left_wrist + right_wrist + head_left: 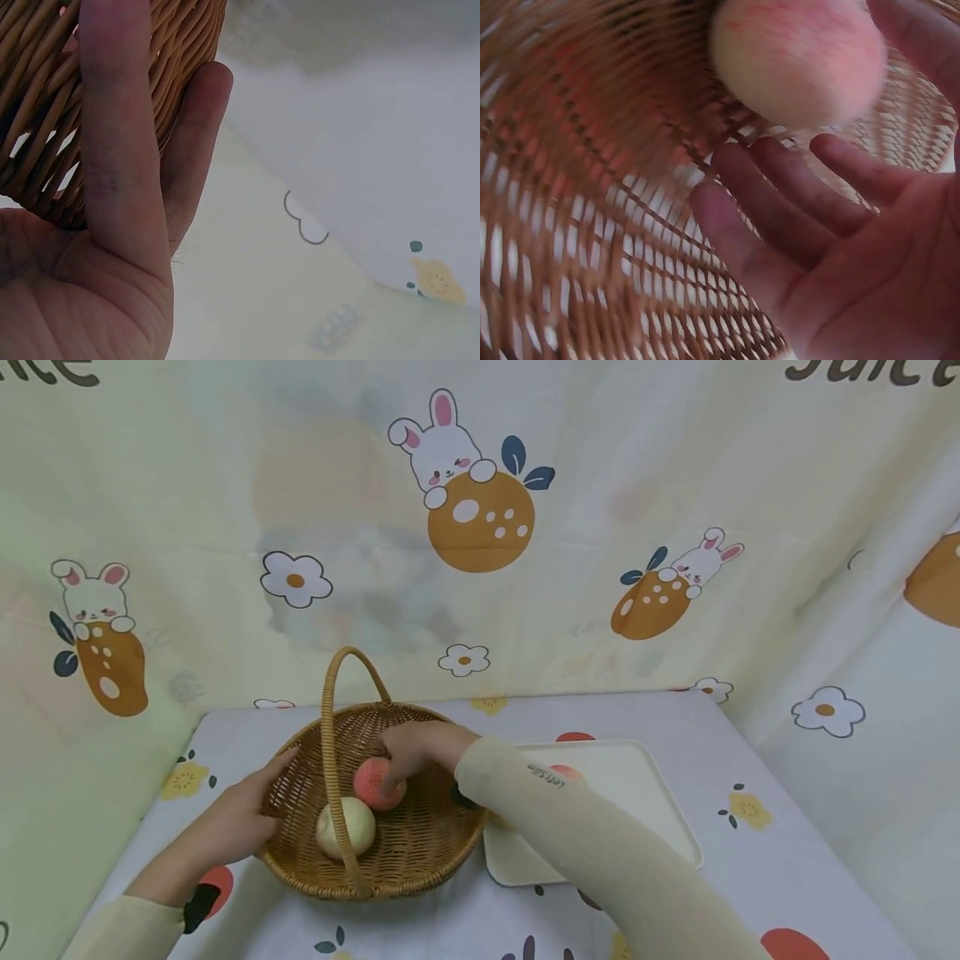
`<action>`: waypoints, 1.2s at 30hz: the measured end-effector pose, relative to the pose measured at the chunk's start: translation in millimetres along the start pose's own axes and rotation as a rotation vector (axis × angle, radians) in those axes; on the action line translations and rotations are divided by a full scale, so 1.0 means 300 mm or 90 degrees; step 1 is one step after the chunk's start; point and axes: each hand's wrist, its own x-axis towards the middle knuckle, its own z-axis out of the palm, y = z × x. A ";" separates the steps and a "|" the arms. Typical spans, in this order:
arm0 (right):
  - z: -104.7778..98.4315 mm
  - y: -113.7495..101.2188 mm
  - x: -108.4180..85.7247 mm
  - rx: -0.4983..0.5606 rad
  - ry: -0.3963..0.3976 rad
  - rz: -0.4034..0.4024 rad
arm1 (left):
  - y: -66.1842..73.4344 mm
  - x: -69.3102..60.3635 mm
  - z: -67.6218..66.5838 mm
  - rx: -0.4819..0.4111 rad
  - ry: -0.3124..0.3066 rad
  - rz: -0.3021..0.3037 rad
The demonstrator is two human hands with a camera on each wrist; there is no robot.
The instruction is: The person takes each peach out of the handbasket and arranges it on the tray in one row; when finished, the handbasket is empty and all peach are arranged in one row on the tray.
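A brown wicker basket [427, 860] with an arched handle is tilted so its opening faces me. At its left rim my left hand [238, 814] holds the wall; in the left wrist view, fingers [120, 135] lie along the weave. My right hand [411, 750] reaches inside, over a pink-red peach [370, 783]. From the right wrist, that peach [799, 64] sits beside loosely spread fingers [780, 202], with the thumb on its far side and a gap at the fingertips. A pale cream round fruit [358, 827] lies beside the peach, partly behind the handle.
To the basket's right lies a white tray [637, 777]. A pinkish fruit [566, 771] shows on it, mostly hidden by my right sleeve [570, 827]. A patterned cloth covers the table [750, 860], and a printed curtain [360, 527] hangs behind.
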 end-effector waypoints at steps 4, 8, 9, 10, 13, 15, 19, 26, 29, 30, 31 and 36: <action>0.043 -0.015 0.015 -0.042 -0.013 0.017 | -0.001 -0.002 0.002 0.008 0.000 -0.006; 0.073 -0.031 0.022 -0.087 0.015 0.022 | -0.008 -0.006 0.007 0.010 0.002 -0.014; 0.078 -0.034 0.022 -0.104 0.020 0.030 | -0.010 -0.008 0.008 0.009 0.001 -0.016; 0.081 -0.036 0.023 -0.117 0.024 0.035 | -0.012 -0.008 0.010 0.009 0.002 -0.018; 0.081 -0.035 0.017 -0.149 0.029 0.046 | -0.015 -0.010 0.015 0.015 0.002 -0.019; 0.068 -0.030 0.005 -0.162 0.036 0.040 | -0.015 -0.009 0.016 0.017 0.003 -0.015; 0.009 -0.020 -0.044 -0.139 0.066 0.003 | -0.015 -0.009 0.014 0.021 0.007 -0.008; -0.115 0.016 -0.189 -0.015 0.138 -0.081 | -0.019 -0.019 0.008 0.008 0.003 -0.020; -0.147 0.052 -0.258 0.046 0.159 -0.112 | -0.020 -0.020 0.009 0.009 0.000 -0.025; -0.155 0.067 -0.282 0.075 0.162 -0.120 | -0.020 -0.019 0.009 0.009 -0.001 -0.025; -0.162 0.086 -0.303 0.107 0.161 -0.132 | -0.020 -0.019 0.010 0.008 -0.002 -0.025; -0.182 0.197 -0.427 0.246 0.166 -0.167 | -0.021 -0.015 0.008 0.013 -0.003 -0.017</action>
